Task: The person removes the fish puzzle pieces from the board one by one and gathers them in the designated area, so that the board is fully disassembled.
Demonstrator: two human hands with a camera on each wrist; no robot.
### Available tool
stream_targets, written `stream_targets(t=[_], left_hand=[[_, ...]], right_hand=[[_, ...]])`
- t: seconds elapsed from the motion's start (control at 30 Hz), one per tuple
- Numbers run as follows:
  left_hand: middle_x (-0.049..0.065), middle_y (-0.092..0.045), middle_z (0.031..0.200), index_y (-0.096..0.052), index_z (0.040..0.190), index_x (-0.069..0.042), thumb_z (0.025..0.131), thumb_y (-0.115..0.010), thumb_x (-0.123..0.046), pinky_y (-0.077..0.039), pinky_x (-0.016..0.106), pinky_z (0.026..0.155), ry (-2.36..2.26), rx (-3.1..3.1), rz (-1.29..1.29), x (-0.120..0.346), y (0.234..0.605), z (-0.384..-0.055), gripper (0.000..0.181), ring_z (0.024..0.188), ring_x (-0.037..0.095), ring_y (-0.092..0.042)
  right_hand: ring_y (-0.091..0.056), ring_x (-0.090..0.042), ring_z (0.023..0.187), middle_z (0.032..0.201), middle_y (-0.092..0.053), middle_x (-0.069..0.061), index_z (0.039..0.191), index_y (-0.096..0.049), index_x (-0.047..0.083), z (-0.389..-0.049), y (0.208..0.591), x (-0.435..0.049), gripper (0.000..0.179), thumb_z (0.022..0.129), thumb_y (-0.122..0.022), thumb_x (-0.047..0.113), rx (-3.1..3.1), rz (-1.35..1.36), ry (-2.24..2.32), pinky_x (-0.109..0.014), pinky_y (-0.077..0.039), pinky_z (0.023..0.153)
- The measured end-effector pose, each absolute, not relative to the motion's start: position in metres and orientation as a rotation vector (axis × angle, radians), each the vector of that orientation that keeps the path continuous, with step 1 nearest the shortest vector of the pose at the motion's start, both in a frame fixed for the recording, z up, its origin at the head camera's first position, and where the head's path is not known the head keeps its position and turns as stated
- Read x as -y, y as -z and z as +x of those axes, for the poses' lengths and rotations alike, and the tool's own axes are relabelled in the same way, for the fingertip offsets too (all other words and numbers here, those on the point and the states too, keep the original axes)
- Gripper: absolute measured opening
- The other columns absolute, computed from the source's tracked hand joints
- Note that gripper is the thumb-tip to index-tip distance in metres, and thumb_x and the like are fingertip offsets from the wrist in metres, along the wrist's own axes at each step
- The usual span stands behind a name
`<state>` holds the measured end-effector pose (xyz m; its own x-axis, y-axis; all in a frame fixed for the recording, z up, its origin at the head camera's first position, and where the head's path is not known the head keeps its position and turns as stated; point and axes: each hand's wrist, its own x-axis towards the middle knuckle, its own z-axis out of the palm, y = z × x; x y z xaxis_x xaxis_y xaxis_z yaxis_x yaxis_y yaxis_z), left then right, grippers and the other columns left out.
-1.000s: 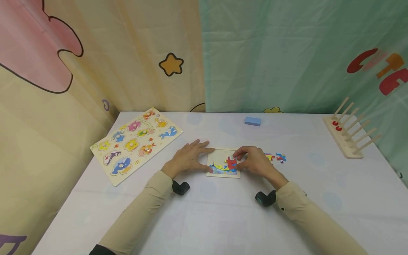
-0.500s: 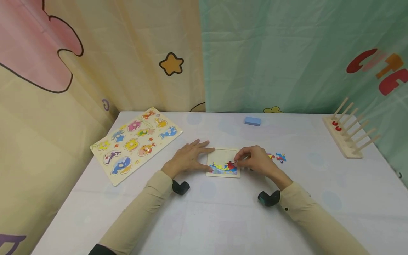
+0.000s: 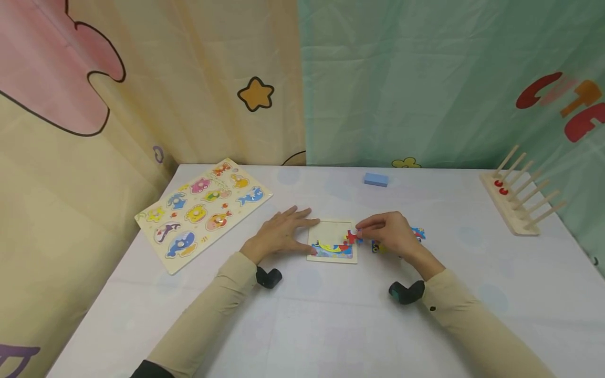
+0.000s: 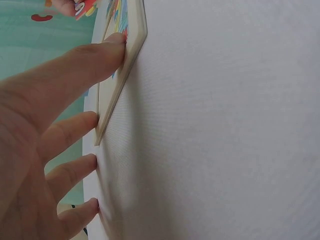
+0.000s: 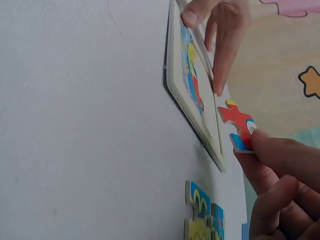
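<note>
A small wooden jigsaw tray lies mid-table, its near rows filled with a blue, yellow and red picture and its far part bare wood. My left hand spreads beside it, thumb on the near-left corner and index fingertip at the far-left corner. Between thumb and fingers my right hand pinches a red and blue jigsaw piece. In the right wrist view that piece is tilted, raised above the tray's right edge. Loose jigsaw pieces lie under and beyond the right hand, partly hidden by it.
A larger peg puzzle board with sea animals lies at the left. Toward the back sits a blue block. A wooden peg rack with red beads stands at the right. Curtains hang behind the table.
My right hand has drawn back to the right from the tray, lifting the red piece away from the picture's right end. The left hand stays in place.
</note>
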<state>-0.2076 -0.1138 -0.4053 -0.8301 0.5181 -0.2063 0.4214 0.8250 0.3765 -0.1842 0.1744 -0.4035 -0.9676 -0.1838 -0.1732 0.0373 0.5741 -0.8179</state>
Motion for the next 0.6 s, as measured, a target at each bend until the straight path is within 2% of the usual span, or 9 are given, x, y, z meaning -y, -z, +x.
stream_targets(t=[0.1, 0.2, 0.3, 0.47, 0.6], left_hand=[[-0.002, -0.027, 0.16, -0.05, 0.146, -0.031, 0.076, -0.075, -0.062, -0.013, 0.055, 0.119, -0.46, -2.706, 0.717, 0.114, 0.405, -0.208, 0.081, 0.15, 0.029, -0.013], [-0.002, -0.027, 0.161, -0.05, 0.146, -0.031, 0.075, -0.075, -0.062, -0.012, 0.055, 0.119, -0.463, -2.706, 0.712, 0.114, 0.405, -0.208, 0.081, 0.15, 0.028, -0.013], [-0.002, -0.028, 0.16, -0.05, 0.145, -0.031, 0.075, -0.076, -0.062, -0.012, 0.055, 0.119, -0.47, -2.704, 0.71, 0.114, 0.405, -0.208, 0.081, 0.15, 0.028, -0.013], [-0.002, -0.027, 0.16, -0.05, 0.146, -0.03, 0.076, -0.075, -0.062, -0.013, 0.055, 0.119, -0.472, -2.702, 0.71, 0.113, 0.405, -0.207, 0.081, 0.15, 0.029, -0.013], [-0.003, -0.028, 0.16, -0.05, 0.145, -0.031, 0.076, -0.076, -0.061, -0.012, 0.054, 0.119, -0.472, -2.708, 0.701, 0.113, 0.403, -0.206, 0.08, 0.15, 0.029, -0.013]], right_hand=[[-0.059, -0.02, 0.082, 0.098, -0.073, -0.003, 0.106, -0.077, 0.011, -0.183, 0.402, -0.187, 0.023, 0.087, -0.076, 0.025, -2.565, -0.061, 1.327, -0.026, -0.047, 0.066], [-0.054, -0.022, 0.088, 0.11, -0.071, -0.008, 0.109, -0.076, 0.011, -0.179, 0.401, -0.2, 0.028, 0.087, -0.075, 0.028, -2.554, -0.005, 1.313, -0.026, -0.044, 0.064], [-0.051, -0.022, 0.099, 0.118, -0.068, -0.01, 0.112, -0.076, 0.01, -0.174, 0.401, -0.215, 0.033, 0.087, -0.075, 0.032, -2.549, 0.041, 1.308, -0.027, -0.046, 0.071], [-0.047, -0.023, 0.101, 0.12, -0.066, -0.012, 0.116, -0.074, 0.008, -0.166, 0.402, -0.242, 0.044, 0.085, -0.076, 0.04, -2.562, 0.112, 1.279, -0.026, -0.046, 0.071], [-0.047, -0.024, 0.111, 0.131, -0.06, -0.016, 0.119, -0.072, 0.009, -0.16, 0.402, -0.264, 0.05, 0.085, -0.075, 0.045, -2.574, 0.144, 1.235, -0.025, -0.048, 0.076]])
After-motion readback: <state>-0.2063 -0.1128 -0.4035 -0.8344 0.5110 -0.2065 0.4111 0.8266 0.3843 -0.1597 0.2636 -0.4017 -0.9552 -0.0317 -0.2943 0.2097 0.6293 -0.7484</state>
